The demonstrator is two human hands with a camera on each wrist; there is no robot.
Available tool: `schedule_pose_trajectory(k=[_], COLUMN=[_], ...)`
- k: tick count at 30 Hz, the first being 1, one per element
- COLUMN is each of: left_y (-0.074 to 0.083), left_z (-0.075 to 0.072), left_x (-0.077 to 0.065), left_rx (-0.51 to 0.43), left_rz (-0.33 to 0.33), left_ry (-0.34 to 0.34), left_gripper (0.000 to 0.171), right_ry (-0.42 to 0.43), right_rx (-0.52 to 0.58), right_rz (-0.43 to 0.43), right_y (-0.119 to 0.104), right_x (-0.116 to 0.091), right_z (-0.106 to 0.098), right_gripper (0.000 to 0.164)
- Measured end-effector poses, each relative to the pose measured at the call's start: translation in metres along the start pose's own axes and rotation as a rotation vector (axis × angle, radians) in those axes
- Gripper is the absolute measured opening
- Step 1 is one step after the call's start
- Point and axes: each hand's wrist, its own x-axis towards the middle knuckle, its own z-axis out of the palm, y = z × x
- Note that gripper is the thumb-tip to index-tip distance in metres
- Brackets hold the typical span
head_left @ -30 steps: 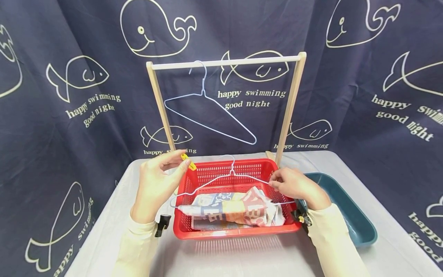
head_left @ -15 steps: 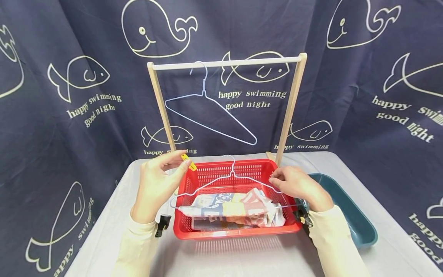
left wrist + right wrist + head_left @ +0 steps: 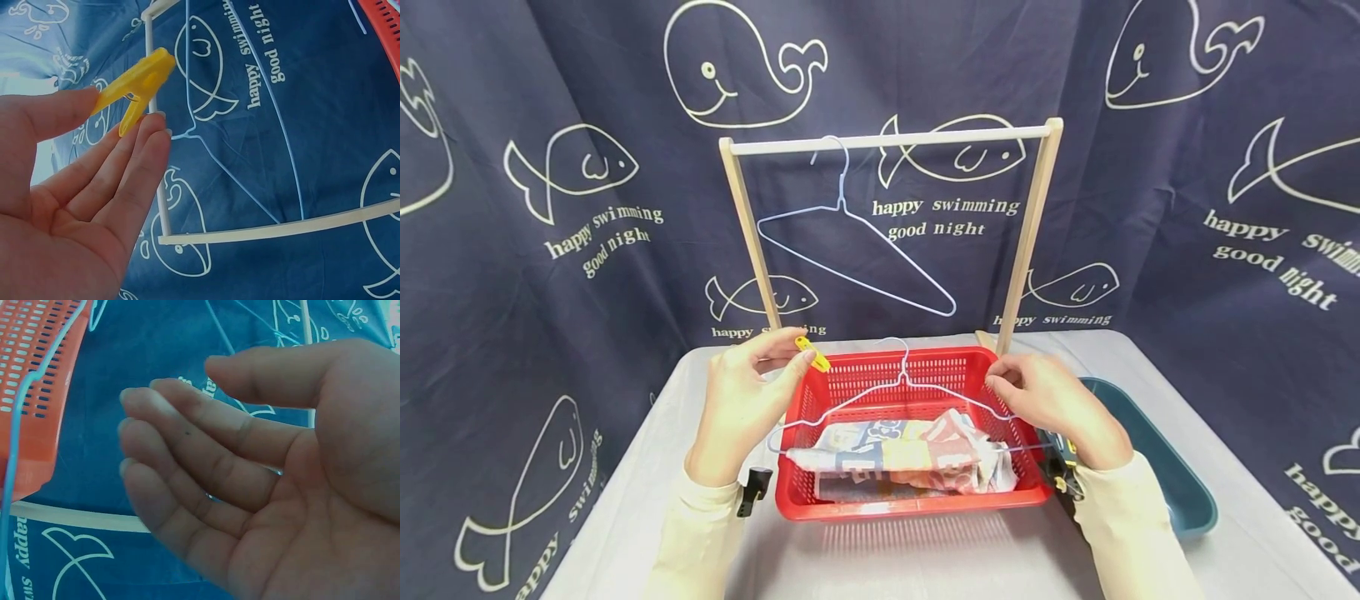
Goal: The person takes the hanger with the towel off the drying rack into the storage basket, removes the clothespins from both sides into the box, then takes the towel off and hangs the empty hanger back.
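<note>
Between thumb and fingers, my left hand (image 3: pixel 741 404) pinches a yellow clothespin (image 3: pixel 140 81) above the red basket's left side. My right hand (image 3: pixel 1060 408) has its fingers loosely bent, with nothing in them, as the right wrist view shows. It is beside the right shoulder of a pale wire hanger (image 3: pixel 903 378). That hanger lies across the red basket (image 3: pixel 917 506), its hook toward the back. Over its lower bar is draped a printed cloth (image 3: pixel 880 458), coloured white, blue, yellow and red. The hanger's right end is partly hidden behind my right hand and wrist.
Behind the basket stands a wooden rack with a white rail (image 3: pixel 940 137). A second, bare blue hanger (image 3: pixel 841 202) hangs from it. A teal tub (image 3: pixel 1204 508) sits at the right, partly behind my right forearm. A dark printed curtain (image 3: pixel 625 350) surrounds the white table (image 3: pixel 880 558).
My right hand has come away from the hanger's right shoulder, moving slightly right, and more of the wire now shows. My left hand with the clothespin has stayed almost in place.
</note>
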Motion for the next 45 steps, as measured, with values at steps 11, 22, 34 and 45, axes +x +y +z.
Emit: schedule_pose_trajectory(k=[11,22,34,45], left_y=[0.002,0.007,0.015,0.02], left_z=[0.002,0.009,0.023,0.036], left_x=[0.0,-0.003,-0.009,-0.013], left_rx=[-0.066,-0.177,-0.307,-0.327], left_rz=[-0.02,-0.013,-0.036,0.014], left_ry=[-0.077,-0.204,-0.361,-0.449], left_gripper=[0.027,0.027,0.033,0.035], right_ry=[0.093,0.299,0.393,0.322], right_rx=[0.005,0.054,0.143,0.191], right_rz=[-0.04,-0.232,-0.478,-0.55], right_y=[-0.007,-0.024,-0.051,-0.064], right_x=[-0.007,-0.01,-0.014,-0.015], right_z=[-0.003,0.003,0.017,0.032], right_gripper=[0.014,0.015,0.025,0.04])
